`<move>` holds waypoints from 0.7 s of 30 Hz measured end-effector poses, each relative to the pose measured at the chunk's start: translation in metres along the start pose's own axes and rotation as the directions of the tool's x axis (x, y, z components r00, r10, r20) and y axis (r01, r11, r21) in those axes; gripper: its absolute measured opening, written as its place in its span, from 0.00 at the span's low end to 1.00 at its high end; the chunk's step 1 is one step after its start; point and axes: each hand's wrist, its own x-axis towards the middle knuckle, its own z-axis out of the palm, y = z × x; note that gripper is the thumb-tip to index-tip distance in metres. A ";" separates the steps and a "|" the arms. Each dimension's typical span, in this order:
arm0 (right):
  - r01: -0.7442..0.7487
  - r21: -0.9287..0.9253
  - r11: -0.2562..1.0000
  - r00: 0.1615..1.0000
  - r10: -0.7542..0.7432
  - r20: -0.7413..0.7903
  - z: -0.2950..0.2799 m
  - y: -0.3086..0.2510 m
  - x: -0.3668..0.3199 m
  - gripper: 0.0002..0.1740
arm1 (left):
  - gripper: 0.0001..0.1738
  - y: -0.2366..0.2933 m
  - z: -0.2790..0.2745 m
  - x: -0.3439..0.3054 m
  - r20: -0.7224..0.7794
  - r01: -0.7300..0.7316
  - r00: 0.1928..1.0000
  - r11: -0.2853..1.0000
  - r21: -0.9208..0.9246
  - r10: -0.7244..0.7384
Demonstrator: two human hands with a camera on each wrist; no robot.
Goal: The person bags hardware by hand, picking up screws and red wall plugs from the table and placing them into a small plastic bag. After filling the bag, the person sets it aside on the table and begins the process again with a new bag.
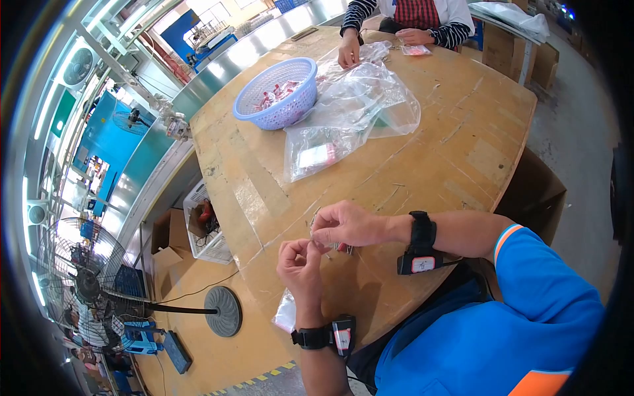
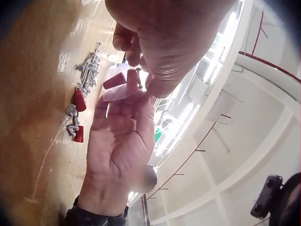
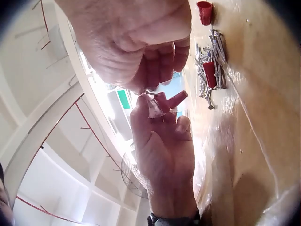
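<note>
Small clear bag [image 3: 155,110] between both hands [image 1: 347,224]

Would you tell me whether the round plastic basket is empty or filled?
Partly filled: small red-and-white items lie in the basket, below its rim.

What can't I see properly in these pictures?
Number of screws: right wrist view, they cover each other.
Writing on the right wrist's label: head view, too small.
Head of the person across the table: head view, cut off by the top edge.
What the red bits in the blue basket are: head view, too small.
What the left hand and right hand pinch: head view, hidden by fingers.
</note>
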 end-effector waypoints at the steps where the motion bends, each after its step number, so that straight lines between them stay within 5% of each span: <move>1: -0.013 0.014 1.000 1.000 0.013 -0.009 0.000 -0.001 0.000 0.10 | 0.02 -0.006 -0.003 0.001 -0.009 -0.010 1.000 1.000 0.026 0.010; 7: 0.104 0.059 0.993 0.993 -0.100 -0.054 -0.008 0.011 0.009 0.10 | 0.03 -0.003 -0.005 0.003 -0.066 -0.039 0.997 0.998 0.040 0.041; 16: 0.050 0.147 0.988 0.998 -0.055 0.030 -0.012 0.006 0.007 0.11 | 0.08 -0.008 -0.008 0.003 -0.024 -0.026 0.999 1.000 0.012 0.027; 21: 0.131 0.059 0.990 0.991 -0.133 0.026 -0.014 0.014 0.011 0.08 | 0.06 -0.007 -0.005 0.003 -0.051 -0.023 0.998 0.999 0.030 0.024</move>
